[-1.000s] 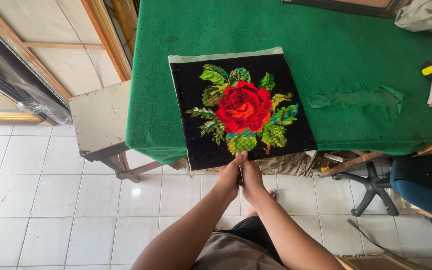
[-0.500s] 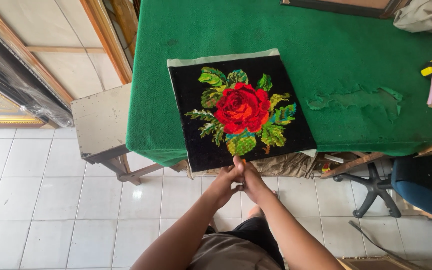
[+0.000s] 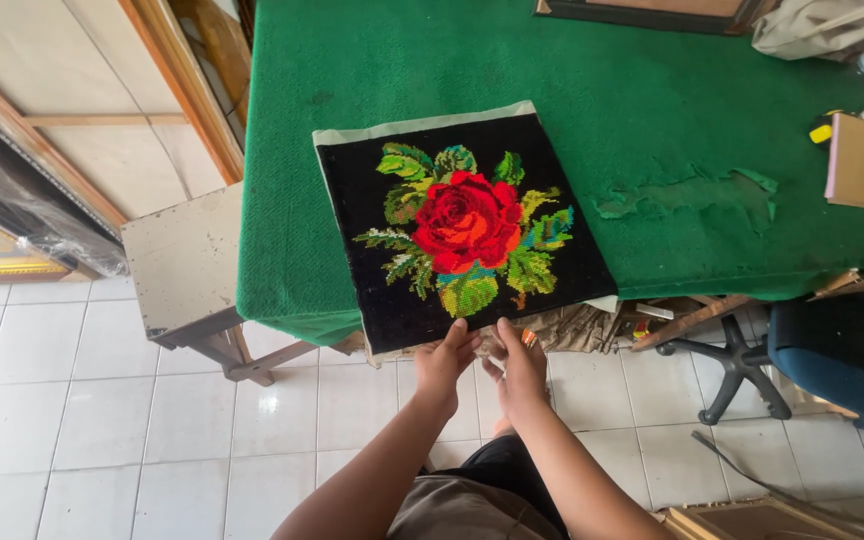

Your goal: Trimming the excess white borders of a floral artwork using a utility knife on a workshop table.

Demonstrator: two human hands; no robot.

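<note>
Left hand (image 3: 444, 362) and right hand (image 3: 518, 368) pinch only the near edge of the black needlepoint panel with a red rose (image 3: 462, 228), lying at frame centre overhanging the green felt-covered table (image 3: 652, 110); an uneven pull could slide it floorward.

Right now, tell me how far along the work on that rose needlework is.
Done: the rose needlework lies flat on the green table cover, its stitched picture looking complete. In hand: the left hand and the right hand touch its near edge, which overhangs the table. Left: the pale border at the top and left edges is still bare and unframed.
</note>
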